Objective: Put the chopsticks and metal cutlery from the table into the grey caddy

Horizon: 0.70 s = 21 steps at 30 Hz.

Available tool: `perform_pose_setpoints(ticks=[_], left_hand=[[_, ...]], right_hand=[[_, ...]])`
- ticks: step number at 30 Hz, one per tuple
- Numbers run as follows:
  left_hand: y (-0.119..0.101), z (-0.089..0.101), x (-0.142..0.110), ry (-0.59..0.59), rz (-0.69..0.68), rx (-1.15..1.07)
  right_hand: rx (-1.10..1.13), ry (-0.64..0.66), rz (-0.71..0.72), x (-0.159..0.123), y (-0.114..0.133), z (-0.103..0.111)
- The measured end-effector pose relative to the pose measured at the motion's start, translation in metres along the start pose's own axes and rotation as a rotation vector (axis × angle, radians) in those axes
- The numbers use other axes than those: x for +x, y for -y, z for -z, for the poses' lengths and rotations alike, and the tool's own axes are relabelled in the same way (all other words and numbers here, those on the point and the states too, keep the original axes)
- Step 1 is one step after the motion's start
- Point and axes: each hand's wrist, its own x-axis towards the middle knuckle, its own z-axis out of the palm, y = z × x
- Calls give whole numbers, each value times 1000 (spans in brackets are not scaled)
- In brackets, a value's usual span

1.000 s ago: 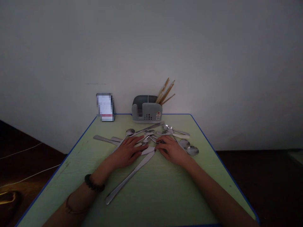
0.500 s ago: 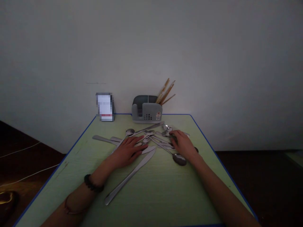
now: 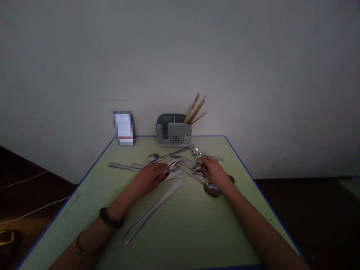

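A heap of metal cutlery (image 3: 180, 165), spoons, forks and knives, lies across the far half of a green table (image 3: 180, 228). My left hand (image 3: 150, 177) rests palm down on the left side of the heap, fingers curled over a utensil I cannot make out. My right hand (image 3: 215, 171) lies on the right side of the heap, fingers bent down onto the pieces. A large spoon (image 3: 211, 188) sits just in front of my right hand. A long knife (image 3: 153, 210) runs diagonally toward me between my forearms.
A grey cutlery holder (image 3: 173, 134) with wooden chopsticks (image 3: 195, 110) stands at the table's far edge against the white wall. A small blurred card stand (image 3: 123, 127) sits at the far left corner. The blue-edged table drops to dark floor on both sides.
My right hand moved from the middle of the heap to its right side, and a large spoon now lies uncovered in front of it. My left hand's fingers curled in slightly.
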Motion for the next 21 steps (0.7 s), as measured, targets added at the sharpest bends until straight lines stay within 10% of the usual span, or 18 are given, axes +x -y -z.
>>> perform_pose_setpoints(ticks=[12,21], left_hand=[[-5,4,1,-26,24,-9],[-5,3,2,-36,-5,-24]], right_hand=[[50,-22,120,2,4,5],[341,-364,-10,2,14,21]])
